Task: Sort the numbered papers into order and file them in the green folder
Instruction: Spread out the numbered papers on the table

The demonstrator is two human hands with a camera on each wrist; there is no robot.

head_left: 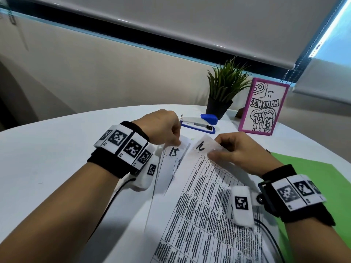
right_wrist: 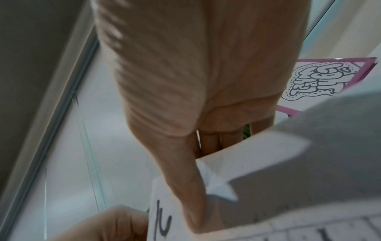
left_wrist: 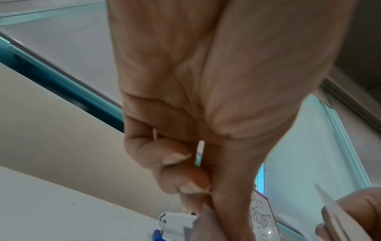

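Observation:
Two sets of printed sheets are lifted over the white table (head_left: pixel 47 168). My left hand (head_left: pixel 167 130) pinches the top corner of the sheets marked 15 (head_left: pixel 175 151), its fingers curled tight in the left wrist view (left_wrist: pixel 185 171). My right hand (head_left: pixel 233 150) pinches the top of the sheet marked 12 (head_left: pixel 201 147), thumb on the front, fingers behind; this sheet (right_wrist: pixel 163 223) overlaps the left one. The green folder (head_left: pixel 311 173) lies flat on the table under my right wrist, partly hidden by the papers.
A blue and white stapler (head_left: pixel 199 123) lies just beyond my hands. Behind it stand a potted plant (head_left: pixel 226 90) and a pink-framed drawing (head_left: pixel 263 107). The table's curved far edge runs to the left, with a wall and window blind beyond.

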